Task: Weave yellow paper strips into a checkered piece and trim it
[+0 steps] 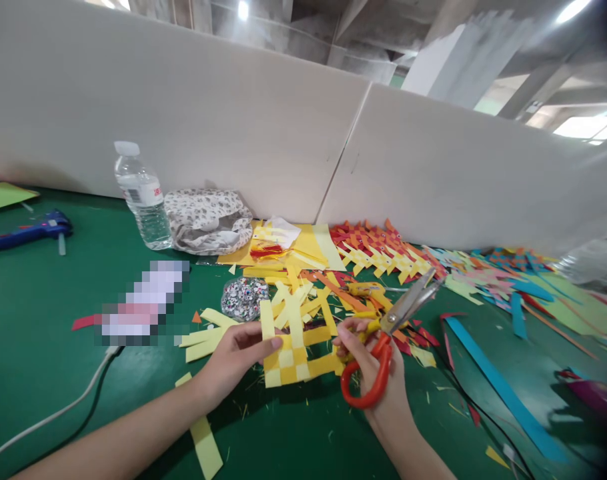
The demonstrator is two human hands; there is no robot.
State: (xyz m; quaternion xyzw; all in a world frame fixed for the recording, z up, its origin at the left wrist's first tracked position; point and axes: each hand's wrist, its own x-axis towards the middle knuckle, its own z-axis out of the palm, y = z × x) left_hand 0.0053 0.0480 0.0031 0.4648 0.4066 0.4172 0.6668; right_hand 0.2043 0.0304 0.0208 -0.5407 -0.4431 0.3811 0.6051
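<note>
My left hand (pixel 246 357) pinches the left side of a woven paper piece (pixel 287 363), made of pale and deeper yellow strips crossing in a checkered pattern. Loose strip ends stick out from its top and right. My right hand (pixel 378 363) is closed around scissors (pixel 367 393) with red and yellow handles. Their blades (pixel 411 303) point up and away to the right, slightly apart. The right fingers also seem to touch the strip ends at the weave's right side. A bag of googly eyes (pixel 244 298) lies just behind my left hand.
Yellow strips (pixel 206 437) and scraps litter the green table (pixel 148 400). Finished red and yellow paper weaves (pixel 383 247) lie at the back. A water bottle (pixel 142 200), patterned cloth (pixel 208 217) and blue glue gun (pixel 33 230) stand left. Blue strips (pixel 503 387) and a black cord (pixel 476 400) lie right.
</note>
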